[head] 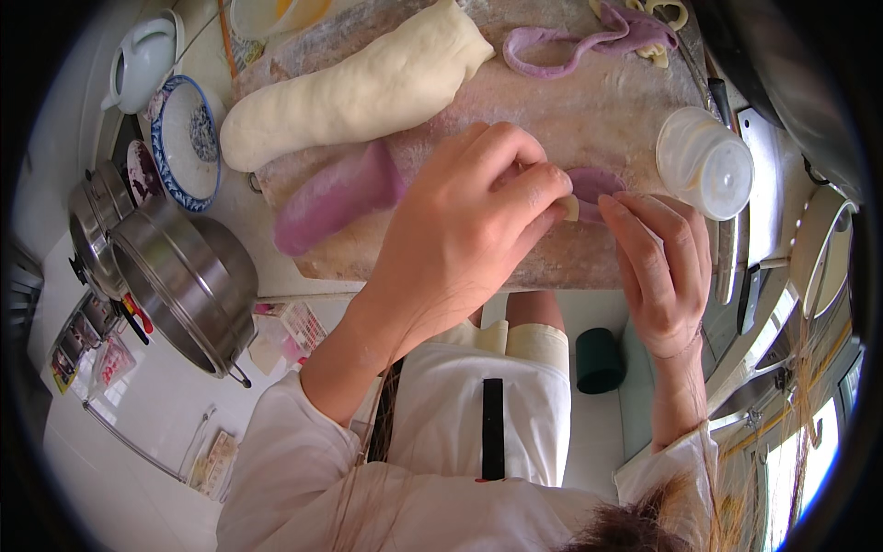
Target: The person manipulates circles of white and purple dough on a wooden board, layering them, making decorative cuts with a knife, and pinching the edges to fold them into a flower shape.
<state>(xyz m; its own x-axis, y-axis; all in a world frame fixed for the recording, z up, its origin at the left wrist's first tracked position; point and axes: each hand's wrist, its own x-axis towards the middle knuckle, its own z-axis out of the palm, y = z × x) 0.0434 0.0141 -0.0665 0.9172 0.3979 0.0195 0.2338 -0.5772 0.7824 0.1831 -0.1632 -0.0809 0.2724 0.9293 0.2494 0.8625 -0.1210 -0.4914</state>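
Observation:
A thin, flat piece of purple dough (597,185) is between my hands over the floured wooden board (552,265). My left hand (476,207) has its fingers bent and pinched together, with a small cream-coloured bit of dough (571,208) showing at the tips. The fingertips of my right hand (659,255) grip the right edge of the purple piece. Left of my left hand lies a thick purple dough roll (338,200), partly hidden by it. Behind that rests a large, long roll of cream dough (359,86).
Purple dough strips (572,52) lie at the board's far right. A translucent plastic cup (705,162) stands right of my right hand, beside a knife (759,200). On the left are a blue-rimmed bowl (186,143), a steel pot (179,283) and a white pitcher (143,65).

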